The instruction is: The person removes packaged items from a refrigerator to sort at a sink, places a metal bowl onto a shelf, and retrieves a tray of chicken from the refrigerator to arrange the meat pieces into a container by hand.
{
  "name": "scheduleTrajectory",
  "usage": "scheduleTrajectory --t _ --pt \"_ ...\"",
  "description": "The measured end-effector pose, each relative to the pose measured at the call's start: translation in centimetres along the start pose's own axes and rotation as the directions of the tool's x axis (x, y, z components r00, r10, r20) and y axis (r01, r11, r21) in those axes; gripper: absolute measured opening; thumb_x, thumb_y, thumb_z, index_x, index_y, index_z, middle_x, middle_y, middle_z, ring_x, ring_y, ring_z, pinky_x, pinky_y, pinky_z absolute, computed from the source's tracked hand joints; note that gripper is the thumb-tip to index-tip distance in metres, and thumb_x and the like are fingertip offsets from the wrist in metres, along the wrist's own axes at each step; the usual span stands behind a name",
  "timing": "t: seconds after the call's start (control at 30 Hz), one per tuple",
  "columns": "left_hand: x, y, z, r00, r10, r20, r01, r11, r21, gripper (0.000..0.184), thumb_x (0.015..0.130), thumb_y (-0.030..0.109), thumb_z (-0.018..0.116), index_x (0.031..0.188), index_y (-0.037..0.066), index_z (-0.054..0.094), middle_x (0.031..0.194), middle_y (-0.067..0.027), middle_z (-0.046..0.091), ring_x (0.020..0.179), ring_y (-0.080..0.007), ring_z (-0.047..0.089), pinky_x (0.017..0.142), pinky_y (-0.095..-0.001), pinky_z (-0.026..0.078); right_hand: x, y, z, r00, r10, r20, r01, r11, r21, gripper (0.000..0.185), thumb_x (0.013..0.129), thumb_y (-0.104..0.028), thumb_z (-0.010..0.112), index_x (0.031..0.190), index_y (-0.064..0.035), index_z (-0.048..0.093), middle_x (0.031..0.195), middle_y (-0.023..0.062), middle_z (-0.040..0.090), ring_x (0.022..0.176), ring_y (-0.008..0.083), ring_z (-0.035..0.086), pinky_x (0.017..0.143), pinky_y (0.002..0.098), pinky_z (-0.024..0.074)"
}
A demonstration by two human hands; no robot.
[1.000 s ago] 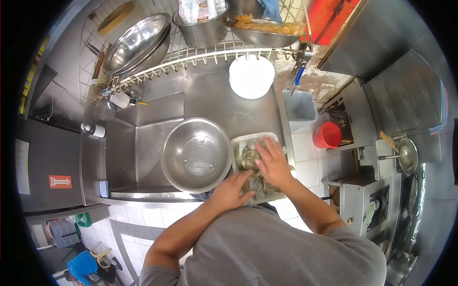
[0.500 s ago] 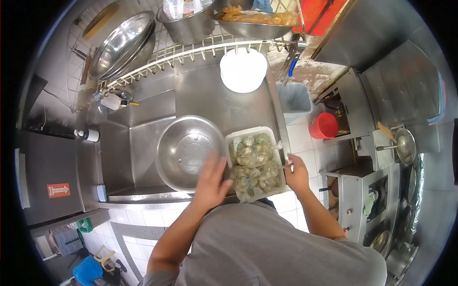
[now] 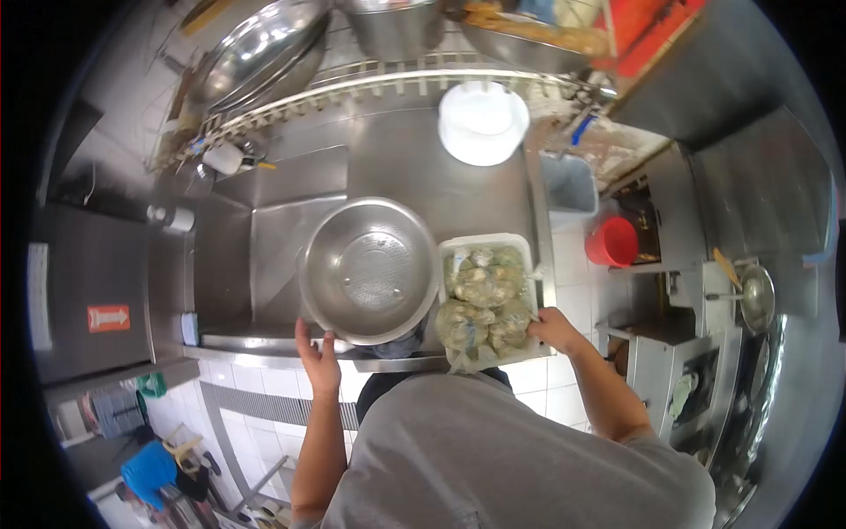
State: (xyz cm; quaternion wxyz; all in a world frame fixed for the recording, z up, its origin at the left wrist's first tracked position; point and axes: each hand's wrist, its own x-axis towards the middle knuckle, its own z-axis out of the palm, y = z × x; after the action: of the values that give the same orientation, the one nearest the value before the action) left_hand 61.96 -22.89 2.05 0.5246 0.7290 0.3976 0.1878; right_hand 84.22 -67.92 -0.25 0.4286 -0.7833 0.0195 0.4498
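Note:
A wide stainless steel bowl [image 3: 366, 264] sits on the metal counter, wet inside. My left hand [image 3: 319, 357] is at its lower left rim, thumb and fingers apart; whether it touches the rim is unclear. Right of the bowl is a white rectangular tub [image 3: 455, 244] filled with several clear plastic bags [image 3: 480, 304] of greenish-brown lumps, whose kind I cannot make out. My right hand [image 3: 555, 331] is closed against the tub's right side. What lies between its fingers is hidden. Some dark cloth-like material [image 3: 397, 344] shows beneath the bowl's near edge.
A metal sink [image 3: 273, 264] lies left of the bowl. White round containers [image 3: 483, 123] stand at the back, under a wire rack [image 3: 388, 84] with metal bowls. A grey bin [image 3: 568, 185] and red bucket [image 3: 612, 242] are right. Another person in blue [image 3: 152, 472] is lower left.
My left hand has moved left, from over the bowl's right side to its lower left rim. My right hand stays by the tub. The whole view has shifted slightly.

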Motion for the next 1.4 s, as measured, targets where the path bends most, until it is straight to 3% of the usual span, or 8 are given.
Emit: scheduleTrajectory --t 0.2,0.53,0.73,0.9,1.03,1.13,1.37,1.4 --pt "-1.1 0.5 -1.6 0.998 0.029 0.062 -0.037 0.99 0.137 0.071 0.096 0.009 0.068 0.158 0.007 0.034 0.164 -0.0173 0.033 0.148 -0.0338 0.039 0.116 -0.0489 0.036 -1.1 4.6 1.5 0.979 -0.122 -0.162 0.169 0.934 0.314 0.028 0.085 -0.001 0.056 0.106 0.0076 0.071 0.097 0.004 0.07 0.088 0.0131 0.064 0.077 0.0279 0.0506" --pt "-1.7 0.0 -8.6 0.989 0.138 -0.045 -0.13 0.981 0.145 0.058 0.094 0.011 0.07 0.149 0.006 0.049 0.157 -0.0164 0.046 0.141 -0.0324 0.048 0.11 -0.0455 0.044 -9.0 2.0 2.0 0.837 -0.212 -0.504 0.437 0.814 0.383 0.023 0.086 0.005 0.055 0.101 0.0058 0.073 0.092 0.0056 0.073 0.08 0.0113 0.065 0.071 0.0255 0.0508" --pt "-1.5 5.2 -10.8 0.938 0.12 0.324 -0.018 0.953 -0.302 0.057 0.099 0.018 0.068 0.151 0.006 0.048 0.151 -0.0142 0.053 0.138 -0.0268 0.052 0.112 -0.0397 0.043 -11.1 -5.0 8.5 0.76 -0.381 -0.527 0.582 0.759 0.291 0.027 0.087 0.01 0.051 0.1 0.0043 0.073 0.092 0.0048 0.073 0.079 0.0099 0.065 0.07 0.0241 0.0513" --pt "0.3 11.7 -15.0 0.791 -0.034 0.61 0.42 0.756 -0.502 0.066 0.104 0.025 0.064 0.161 0.009 0.033 0.151 -0.0149 0.052 0.137 -0.0234 0.05 0.113 -0.0377 0.04 -8.3 -10.0 20.1 0.826 -0.458 -0.329 0.561 0.726 0.397 0.024 0.093 0.007 0.053 0.105 0.0039 0.073 0.104 0.0082 0.075 0.088 0.0152 0.071 0.081 0.0287 0.056" --pt "0.1 10.4 -22.5 0.863 0.051 0.502 0.326 0.704 -0.631 0.072 0.1 0.017 0.068 0.161 0.008 0.031 0.147 -0.0136 0.054 0.135 -0.0219 0.051 0.113 -0.0364 0.04 -8.7 -18.2 32.8 0.835 -0.521 -0.179 0.547 0.75 0.371 0.028 0.087 0.007 0.052 0.104 0.0055 0.073 0.095 0.0044 0.073 0.082 0.01 0.065 0.073 0.0265 0.0519" --pt "-0.7 7.6 -29.1 0.958 0.166 0.232 -0.02 0.851 -0.524 0.08 0.088 -0.004 0.071 0.158 0.006 0.033 0.14 -0.01 0.058 0.131 -0.02 0.054 0.111 -0.0347 0.042 -8.1 -21.5 40.4 0.804 -0.589 0.076 0.547 0.784 0.293 0.031 0.085 0.004 0.056 0.111 0.0072 0.072 0.097 0.0062 0.074 0.088 0.0124 0.067 0.08 0.029 0.0533" --pt "-1.8 2.7 -41.6 1.0 0.015 -0.015 -0.021 0.839 -0.544 0.082 0.086 -0.003 0.077 0.158 0.004 0.037 0.144 -0.01 0.058 0.132 -0.0192 0.054 0.111 -0.0344 0.043 -4.9 -28.2 53.6 0.656 -0.649 0.386 0.507 0.758 0.411 0.035 0.083 0.002 0.06 0.116 0.0056 0.07 0.119 0.0128 0.071 0.108 0.0233 0.069 0.09 0.0373 0.0545" --pt "-1.6 2.1 -42.8 0.999 0.026 -0.046 -0.045 0.869 -0.492 0.083 0.087 0.001 0.079 0.159 0.004 0.036 0.146 -0.0111 0.057 0.133 -0.0196 0.053 0.112 -0.0346 0.043 -5.0 -29.7 54.9 0.701 -0.492 0.516 0.279 0.855 0.436 0.041 0.082 0.002 0.06 0.121 0.0047 0.067 0.123 0.0137 0.069 0.111 0.0252 0.068 0.091 0.0385 0.0548"
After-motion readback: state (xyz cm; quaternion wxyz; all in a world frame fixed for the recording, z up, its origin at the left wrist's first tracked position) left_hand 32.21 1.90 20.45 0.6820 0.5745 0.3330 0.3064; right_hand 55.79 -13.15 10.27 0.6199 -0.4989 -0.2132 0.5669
